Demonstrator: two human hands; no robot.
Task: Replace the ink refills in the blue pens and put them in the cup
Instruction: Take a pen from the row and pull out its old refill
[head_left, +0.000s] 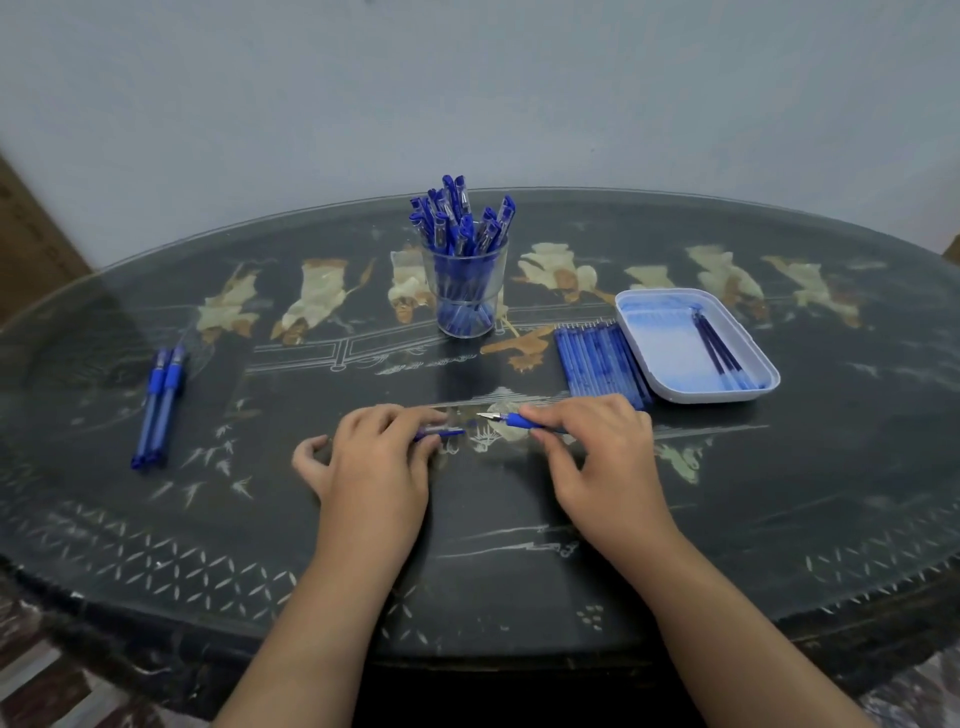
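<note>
My right hand (597, 457) pinches a blue pen (522, 420) by its grip, the metal tip pointing left. My left hand (374, 457) holds a pen cap (441, 432) on the tabletop, its open end facing the pen tip a short gap away. A clear cup (467, 291) at the middle back is packed with several blue pens. Two more blue pens (158, 410) lie side by side at the left. A row of blue refills (597, 364) lies just left of a white tray (639, 332), which holds a few dark refills (719, 353).
The dark oval table (311, 545) has a glass top and a painted pattern. Its curved front edge runs close to my forearms. A pale wall stands behind the table. A brown panel shows at the far left edge.
</note>
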